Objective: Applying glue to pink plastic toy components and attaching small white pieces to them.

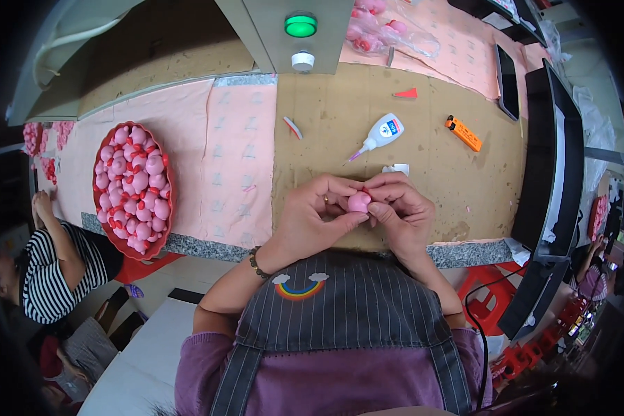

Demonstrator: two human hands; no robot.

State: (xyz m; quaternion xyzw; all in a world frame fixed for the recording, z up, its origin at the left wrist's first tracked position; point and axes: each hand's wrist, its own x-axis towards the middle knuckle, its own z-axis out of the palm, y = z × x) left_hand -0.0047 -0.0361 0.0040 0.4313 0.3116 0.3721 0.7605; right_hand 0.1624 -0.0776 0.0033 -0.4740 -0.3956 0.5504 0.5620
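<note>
A small pink ball-shaped piece with a red part [358, 202] is held up close to my body over the brown board. My left hand [310, 213] pinches it from the left, thumb along its lower side. From the right, my right hand [403, 211] has its thumb and fingertips closed on the same piece. The fingers partly cover the red part at its top. Just beyond my hands lie a scrap of white paper [396, 168] and a white glue bottle [383, 133] with a thin purple nozzle.
To the left stands a red scalloped tray [172, 201] heaped with pink and red pieces. A flat orange item with a black end [463, 133], a red scrap [407, 93] and a phone [507, 82] lie farther off. A black bin [551, 152] borders the right side.
</note>
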